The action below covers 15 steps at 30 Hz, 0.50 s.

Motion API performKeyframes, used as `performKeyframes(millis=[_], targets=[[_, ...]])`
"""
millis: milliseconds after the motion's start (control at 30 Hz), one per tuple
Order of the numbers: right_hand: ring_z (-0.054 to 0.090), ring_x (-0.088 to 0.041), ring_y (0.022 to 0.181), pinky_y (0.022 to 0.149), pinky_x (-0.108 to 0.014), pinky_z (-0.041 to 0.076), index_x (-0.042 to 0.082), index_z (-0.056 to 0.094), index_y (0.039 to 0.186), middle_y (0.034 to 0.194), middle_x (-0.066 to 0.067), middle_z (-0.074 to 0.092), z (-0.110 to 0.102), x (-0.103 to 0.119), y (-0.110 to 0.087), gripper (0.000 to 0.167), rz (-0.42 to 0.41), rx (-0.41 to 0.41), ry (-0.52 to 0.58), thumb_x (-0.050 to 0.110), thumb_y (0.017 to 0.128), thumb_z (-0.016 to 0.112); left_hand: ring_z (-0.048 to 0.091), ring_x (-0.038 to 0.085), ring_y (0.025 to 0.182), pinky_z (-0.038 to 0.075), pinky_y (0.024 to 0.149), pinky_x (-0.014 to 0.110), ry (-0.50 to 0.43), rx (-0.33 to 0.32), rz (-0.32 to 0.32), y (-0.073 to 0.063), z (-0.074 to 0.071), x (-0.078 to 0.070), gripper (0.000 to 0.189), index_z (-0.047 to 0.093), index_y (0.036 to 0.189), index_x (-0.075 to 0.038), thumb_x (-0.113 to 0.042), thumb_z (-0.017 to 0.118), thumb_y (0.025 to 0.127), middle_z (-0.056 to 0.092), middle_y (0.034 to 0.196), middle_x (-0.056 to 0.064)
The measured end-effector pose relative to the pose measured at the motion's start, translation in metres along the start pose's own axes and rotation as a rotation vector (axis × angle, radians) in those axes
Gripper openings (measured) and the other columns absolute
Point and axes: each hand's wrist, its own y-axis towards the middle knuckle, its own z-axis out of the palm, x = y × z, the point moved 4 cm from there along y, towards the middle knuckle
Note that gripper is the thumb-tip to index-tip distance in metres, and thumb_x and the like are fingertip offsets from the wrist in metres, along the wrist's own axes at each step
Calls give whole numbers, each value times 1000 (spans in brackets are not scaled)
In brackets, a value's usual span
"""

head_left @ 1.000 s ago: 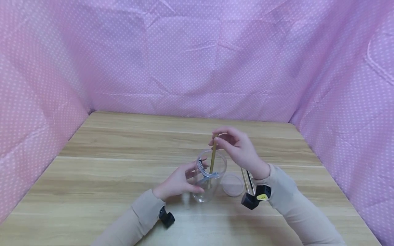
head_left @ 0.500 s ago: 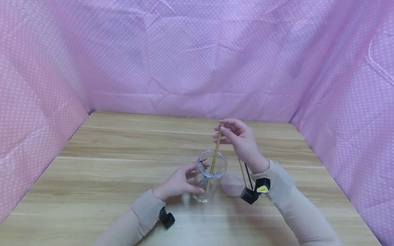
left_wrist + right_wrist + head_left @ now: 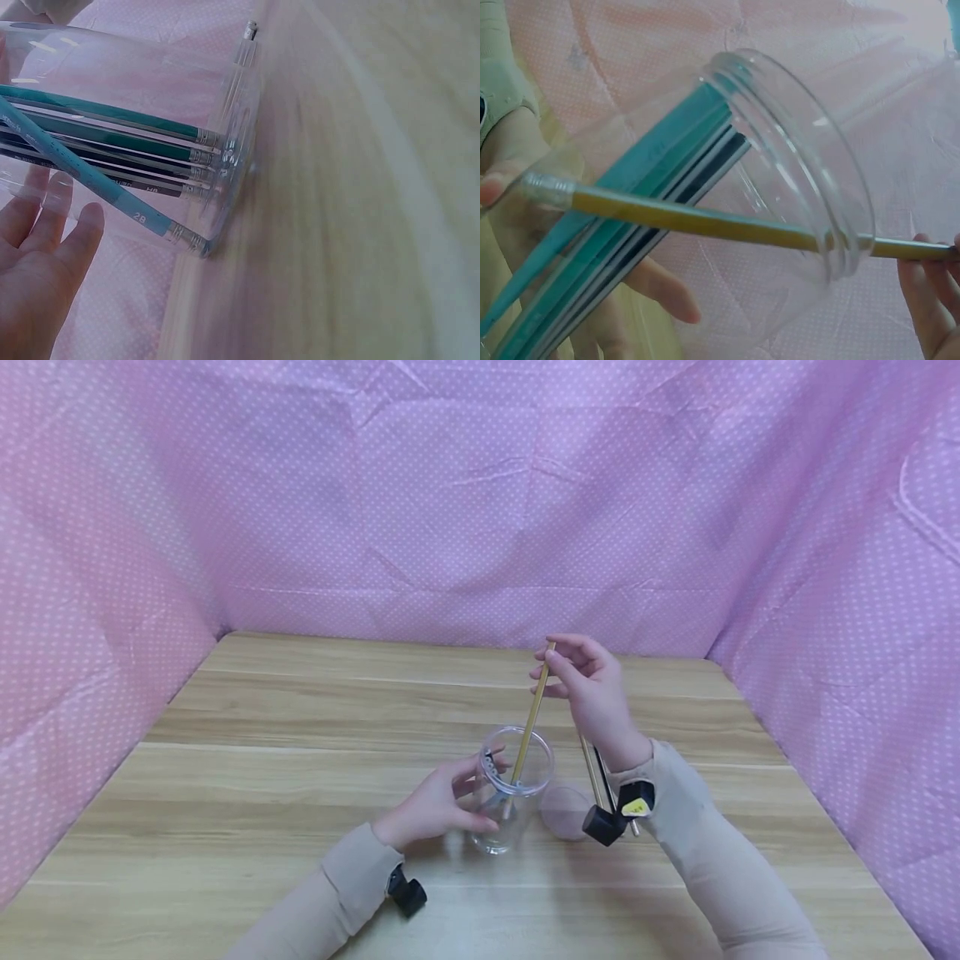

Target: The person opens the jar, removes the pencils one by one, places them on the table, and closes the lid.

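head: l hand (image 3: 435,802) wrapped round clear jar (image 3: 513,822) on tbl (image 3: 300,793); r hand (image 3: 596,689) pinching yellow pencil (image 3: 534,714), lower end in jar. l wrist: green pencils (image 3: 135,120) + blue pencil (image 3: 85,169) inside jar. r wrist: yellow pencil slants across the others.

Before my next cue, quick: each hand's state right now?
Left hand: holding the clear jar.
Right hand: pinching the yellow pencil near its top.
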Motion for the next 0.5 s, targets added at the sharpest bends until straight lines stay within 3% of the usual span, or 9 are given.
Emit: performKeyframes(millis=[233, 500], targets=[[67, -9, 71, 65, -29, 61, 19, 63, 97, 86, 2, 69, -4, -3, 7, 25, 58, -40, 69, -4, 93, 51, 42, 33, 133, 33, 112, 47, -16, -5, 13, 0, 0, -1, 81, 43, 139, -1, -2, 80, 68, 47, 141, 21], [66, -7, 68, 61, -20, 59, 16, 64, 92, 82, 2, 68, -15, -11, 19, 25, 184, -122, 264, -2, 95, 47, 44, 31, 132, 33, 113, 42, -2, -10, 17, 0, 1, -2, 88, 37, 144, -4, -1, 80, 67, 50, 140, 17]])
